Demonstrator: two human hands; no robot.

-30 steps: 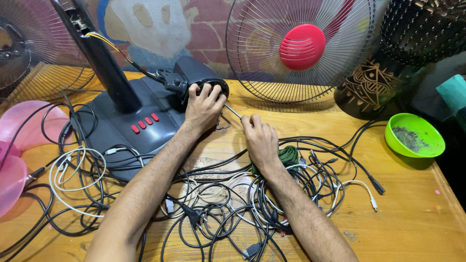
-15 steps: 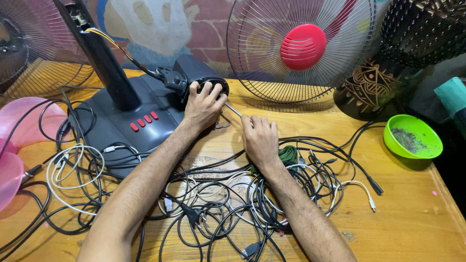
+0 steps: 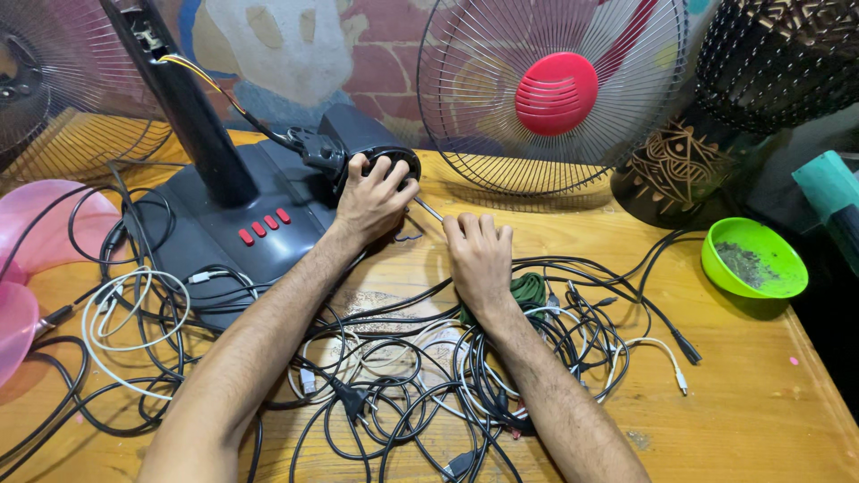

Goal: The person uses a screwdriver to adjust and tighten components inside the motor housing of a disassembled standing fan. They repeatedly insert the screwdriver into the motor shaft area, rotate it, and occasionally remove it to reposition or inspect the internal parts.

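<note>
My left hand grips a round black fan motor part that lies on the dark grey fan base with its red buttons. My right hand is closed around a screwdriver; its thin metal shaft points up-left to the motor part, and the handle is hidden in my fist. A black fan pole rises from the base, with yellow and black wires running down to the motor.
Tangled black and white cables cover the wooden table. A fan with a red hub stands behind. A green bowl sits at right, pink fan blades at left, a dark patterned pot at back right.
Both hands hold nearly the same pose. The view has shifted a little; the right hand stays on the screwdriver at the motor part.
</note>
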